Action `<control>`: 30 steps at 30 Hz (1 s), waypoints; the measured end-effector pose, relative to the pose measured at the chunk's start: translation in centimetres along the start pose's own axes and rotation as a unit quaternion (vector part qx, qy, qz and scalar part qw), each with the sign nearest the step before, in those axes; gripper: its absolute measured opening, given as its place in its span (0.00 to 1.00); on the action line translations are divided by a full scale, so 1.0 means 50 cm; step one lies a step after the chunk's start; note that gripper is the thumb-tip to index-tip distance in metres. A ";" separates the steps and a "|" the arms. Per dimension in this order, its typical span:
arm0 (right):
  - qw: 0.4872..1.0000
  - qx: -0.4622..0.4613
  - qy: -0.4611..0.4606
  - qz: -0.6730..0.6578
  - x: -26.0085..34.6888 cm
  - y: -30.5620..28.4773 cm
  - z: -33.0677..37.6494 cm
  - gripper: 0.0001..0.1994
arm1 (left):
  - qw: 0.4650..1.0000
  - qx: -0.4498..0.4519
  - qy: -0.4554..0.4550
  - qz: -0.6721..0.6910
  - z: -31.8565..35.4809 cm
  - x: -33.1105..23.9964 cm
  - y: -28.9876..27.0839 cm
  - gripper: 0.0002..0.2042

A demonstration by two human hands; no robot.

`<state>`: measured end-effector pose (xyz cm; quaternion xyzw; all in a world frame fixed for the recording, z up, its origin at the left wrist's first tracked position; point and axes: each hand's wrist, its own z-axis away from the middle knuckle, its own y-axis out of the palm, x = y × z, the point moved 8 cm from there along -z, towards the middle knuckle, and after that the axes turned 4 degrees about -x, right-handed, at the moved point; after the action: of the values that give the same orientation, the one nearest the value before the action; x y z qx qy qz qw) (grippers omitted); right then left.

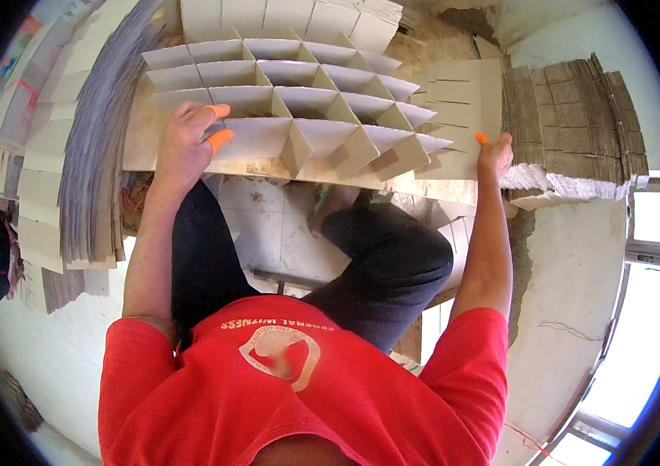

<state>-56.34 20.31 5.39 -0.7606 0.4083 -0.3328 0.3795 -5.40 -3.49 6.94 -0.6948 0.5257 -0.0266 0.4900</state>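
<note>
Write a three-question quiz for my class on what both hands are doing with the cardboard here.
1. True or false: the left hand rests on the cardboard divider grid.
2. What colour are the fingertip covers?
3. The right hand touches: A) the slotted cardboard strips B) the red shirt C) the stacked sheets at left.

Key: 1 true; 2 orange; 3 A.

Pale tiled floor below, rough whitewashed plaster wall on the right, and bright daylight pouring through a metal-framed window at the right edge
</note>
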 end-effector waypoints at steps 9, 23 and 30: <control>0.972 -0.159 -0.046 -0.168 0.100 -0.189 -0.045 0.17 | 0.995 -0.062 -0.038 -0.063 0.024 0.050 -0.085 0.17; 0.725 0.209 -0.446 -0.482 0.707 -0.368 0.274 0.32 | 0.970 -0.040 -0.165 0.175 0.066 0.137 -0.033 0.08; 0.741 0.180 -0.469 -0.445 0.781 -0.312 0.324 0.30 | 0.970 -0.054 -0.150 0.183 0.062 0.132 -0.032 0.07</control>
<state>-19.99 -2.97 18.35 -0.8332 -0.2741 -0.1324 0.4616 0.41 -6.50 3.29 -0.6081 0.5649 0.1965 0.5221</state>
